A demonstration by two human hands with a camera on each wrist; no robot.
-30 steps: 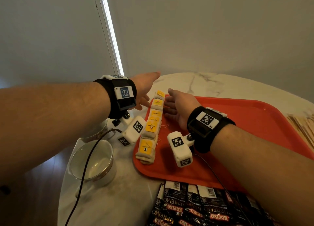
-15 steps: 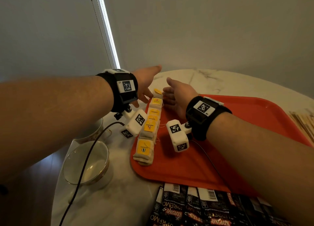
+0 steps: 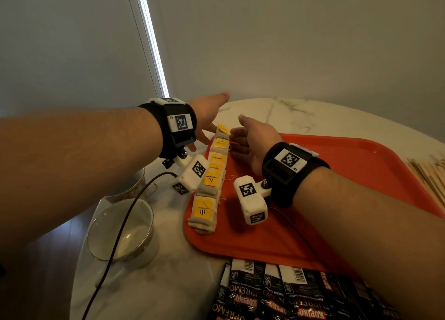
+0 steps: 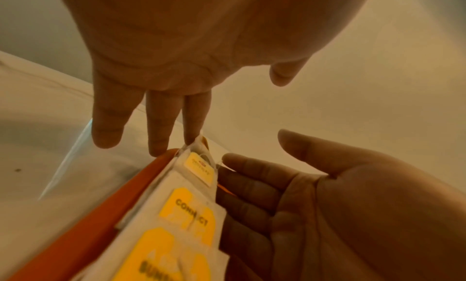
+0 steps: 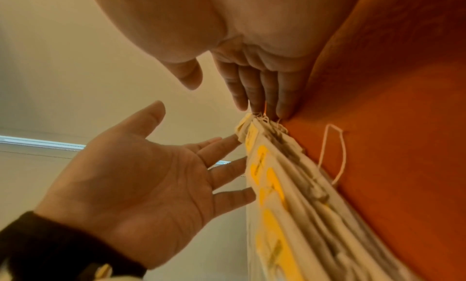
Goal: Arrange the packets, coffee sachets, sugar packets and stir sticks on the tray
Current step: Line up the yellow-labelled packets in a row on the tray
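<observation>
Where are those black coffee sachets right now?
In the head view, the black coffee sachets lie fanned out on the marble table, just off the orange tray's near edge, below the right forearm; neither hand touches them.

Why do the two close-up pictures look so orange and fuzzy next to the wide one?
Head view: cooler and sharp, bright window strip, curved table edge from the wide lens. Left wrist view: warm cast, tea bags blurred near the lens. Right wrist view: same cast, tray soft.
</observation>
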